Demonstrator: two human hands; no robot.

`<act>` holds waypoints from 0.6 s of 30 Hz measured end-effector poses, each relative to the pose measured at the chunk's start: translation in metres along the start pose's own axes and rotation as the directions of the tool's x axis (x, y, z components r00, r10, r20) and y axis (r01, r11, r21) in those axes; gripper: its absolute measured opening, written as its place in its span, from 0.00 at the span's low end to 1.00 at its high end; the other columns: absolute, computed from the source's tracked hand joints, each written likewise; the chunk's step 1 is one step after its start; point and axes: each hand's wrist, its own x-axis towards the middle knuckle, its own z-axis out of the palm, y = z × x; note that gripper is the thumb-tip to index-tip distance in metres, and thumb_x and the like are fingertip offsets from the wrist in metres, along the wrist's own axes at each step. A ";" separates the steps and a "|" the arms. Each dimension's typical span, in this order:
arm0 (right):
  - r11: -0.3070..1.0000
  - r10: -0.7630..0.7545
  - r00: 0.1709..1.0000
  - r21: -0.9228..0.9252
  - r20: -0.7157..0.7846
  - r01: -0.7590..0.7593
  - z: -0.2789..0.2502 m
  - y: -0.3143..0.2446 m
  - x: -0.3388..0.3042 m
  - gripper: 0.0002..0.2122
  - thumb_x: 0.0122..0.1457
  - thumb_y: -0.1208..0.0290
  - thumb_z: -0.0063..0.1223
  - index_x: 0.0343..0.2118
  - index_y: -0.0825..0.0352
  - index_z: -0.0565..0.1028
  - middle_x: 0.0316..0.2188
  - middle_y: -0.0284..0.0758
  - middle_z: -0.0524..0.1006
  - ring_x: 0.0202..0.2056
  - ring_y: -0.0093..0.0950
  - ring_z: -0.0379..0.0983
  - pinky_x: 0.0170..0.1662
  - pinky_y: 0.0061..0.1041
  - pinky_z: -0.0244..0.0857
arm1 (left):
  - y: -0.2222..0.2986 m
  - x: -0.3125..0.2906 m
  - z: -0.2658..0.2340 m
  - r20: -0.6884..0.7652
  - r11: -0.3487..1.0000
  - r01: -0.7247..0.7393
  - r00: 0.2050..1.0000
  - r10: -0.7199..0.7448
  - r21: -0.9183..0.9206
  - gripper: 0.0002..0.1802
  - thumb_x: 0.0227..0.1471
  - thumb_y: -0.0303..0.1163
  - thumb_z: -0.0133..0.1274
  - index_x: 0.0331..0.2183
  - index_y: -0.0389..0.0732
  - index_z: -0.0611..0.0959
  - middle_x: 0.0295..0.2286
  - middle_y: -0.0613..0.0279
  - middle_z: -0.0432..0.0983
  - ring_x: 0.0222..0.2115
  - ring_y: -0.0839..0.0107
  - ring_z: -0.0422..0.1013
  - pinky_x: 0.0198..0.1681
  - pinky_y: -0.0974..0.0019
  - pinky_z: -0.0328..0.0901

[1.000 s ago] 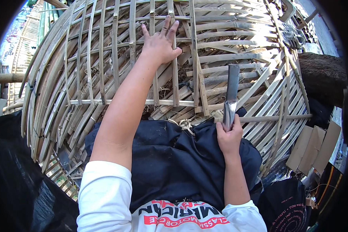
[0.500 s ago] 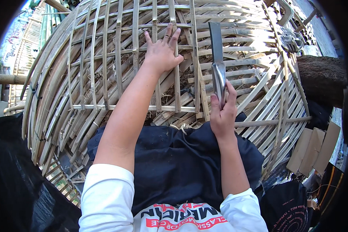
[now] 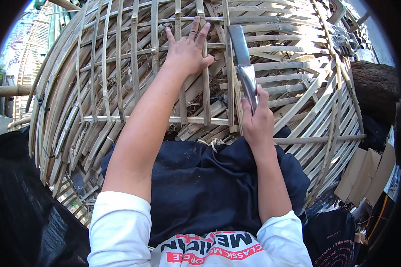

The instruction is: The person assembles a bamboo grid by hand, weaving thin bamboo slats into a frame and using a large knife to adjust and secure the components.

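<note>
Fingers spread, my left hand (image 3: 186, 53) lies flat on the upright bamboo slats of a woven lattice (image 3: 135, 58). Slats running lengthwise cross others running sideways, with gaps between them. My right hand (image 3: 258, 118) grips the smooth metal handle of a knife (image 3: 240, 46) with a grey, straight, blunt-ended blade. The blade points away from me and leans left, its far end next to the lattice's right-hand long slat (image 3: 230, 84). Whether the blade touches that slat I cannot tell. A dark cloth (image 3: 187, 178) covers my lap below both hands.
Many curved bamboo strips (image 3: 62, 129) lie layered under and around the lattice. A thick brown log (image 3: 372, 86) is at the right, above folded cardboard (image 3: 365, 173). Black sheeting (image 3: 26, 191) hangs at the left, and a black printed bag (image 3: 329, 238) sits lower right.
The knife has tilted, its blade end swinging left to the lattice's long slat. My right hand has risen a little. My left hand stays spread on the slats, slightly higher in view.
</note>
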 end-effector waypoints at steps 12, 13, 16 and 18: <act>0.937 0.331 0.934 0.073 0.133 -0.342 -0.019 -0.009 0.000 0.12 0.67 0.68 0.41 0.49 0.68 0.63 0.26 0.54 0.76 0.30 0.53 0.75 0.31 0.45 0.64 | 0.000 0.005 -0.003 -0.009 1.000 -0.015 1.000 0.014 -0.024 0.53 0.48 0.56 0.49 0.67 0.56 0.40 0.68 0.57 0.31 0.58 0.55 0.63 0.62 0.26 0.30; 0.955 0.275 0.957 0.087 0.088 -0.282 -0.011 0.000 -0.008 0.12 0.67 0.68 0.41 0.49 0.68 0.63 0.24 0.52 0.75 0.28 0.51 0.75 0.31 0.44 0.64 | 0.002 0.004 -0.001 -0.021 0.999 -0.018 1.000 0.017 -0.031 0.53 0.48 0.56 0.49 0.67 0.56 0.40 0.68 0.57 0.31 0.57 0.56 0.64 0.62 0.26 0.30; 0.938 0.197 0.980 0.295 -0.019 -0.183 -0.017 -0.013 -0.010 0.12 0.68 0.67 0.40 0.50 0.68 0.62 0.25 0.52 0.75 0.29 0.51 0.75 0.32 0.43 0.65 | -0.001 0.001 0.004 -0.041 1.000 -0.009 0.999 0.008 -0.024 0.53 0.48 0.57 0.49 0.67 0.56 0.40 0.68 0.57 0.32 0.57 0.56 0.65 0.62 0.27 0.30; 0.984 0.080 0.995 0.161 -0.054 -0.071 -0.007 -0.007 -0.007 0.13 0.67 0.68 0.42 0.50 0.68 0.62 0.26 0.51 0.75 0.31 0.52 0.75 0.32 0.42 0.67 | 0.003 0.003 0.001 -0.026 0.999 -0.014 1.000 0.013 -0.029 0.53 0.49 0.57 0.49 0.67 0.57 0.39 0.68 0.58 0.31 0.57 0.57 0.64 0.63 0.27 0.30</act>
